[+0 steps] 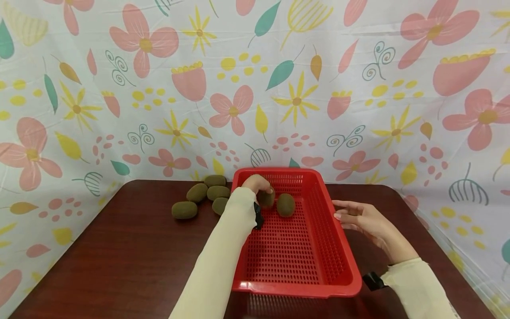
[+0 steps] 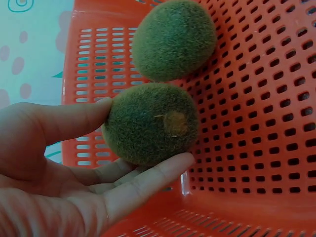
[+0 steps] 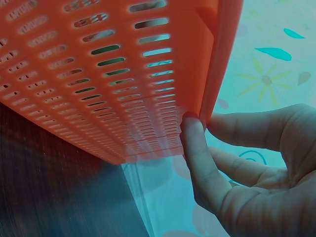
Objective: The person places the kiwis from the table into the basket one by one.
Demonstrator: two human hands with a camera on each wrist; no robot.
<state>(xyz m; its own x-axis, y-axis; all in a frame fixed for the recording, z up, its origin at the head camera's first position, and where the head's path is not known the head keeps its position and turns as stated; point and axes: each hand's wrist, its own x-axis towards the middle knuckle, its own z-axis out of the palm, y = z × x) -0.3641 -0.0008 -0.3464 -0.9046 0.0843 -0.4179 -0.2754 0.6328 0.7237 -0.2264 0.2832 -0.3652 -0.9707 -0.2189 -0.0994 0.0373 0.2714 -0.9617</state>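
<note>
My left hand (image 1: 255, 182) reaches into the red plastic basket (image 1: 295, 290) near its far end. It grips a brown fuzzy kiwi (image 2: 148, 123) between thumb and fingers, the kiwi's end scar facing the left wrist camera. Close beside it a second kiwi (image 1: 285, 205) lies on the slotted basket floor. On the basket's right side, my right hand (image 1: 368, 223) pinches the rim from outside; in the right wrist view its fingertips (image 3: 192, 129) are right at the lip, against the outer wall.
Several kiwis (image 1: 184, 210) lie grouped on the dark wooden table (image 1: 131, 248), just left of the basket's far end. A flower-patterned cloth (image 1: 239, 88) hangs directly behind the table and down its sides.
</note>
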